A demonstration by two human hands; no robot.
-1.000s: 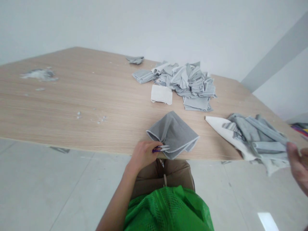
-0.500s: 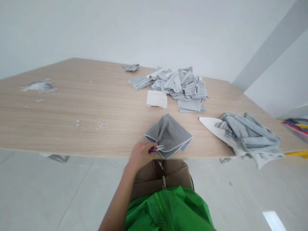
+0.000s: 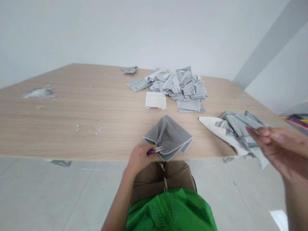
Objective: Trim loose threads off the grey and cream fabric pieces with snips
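The left grip [image 3: 139, 159] is closed around the purple scissors [image 3: 154, 150], at the near left edge of the grey cloth [image 3: 174, 136]. This cloth lies on the counter [image 3: 84, 141], just to the right and forward of this grip. The right grip [image 3: 284, 149] is blurred, in front of the heap of cloths [image 3: 234, 123]; whether it holds something, I cannot tell.

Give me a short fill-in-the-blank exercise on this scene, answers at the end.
1. The left hand holds small silver-bladed snips with ____ handles.
2. The white square folded cloth lies ____ from the left hand than the dark grey pale-edged cloth.
3. The partly mesh fabric garment at the picture's bottom is coloured ____.

Missing words: purple; farther; green.
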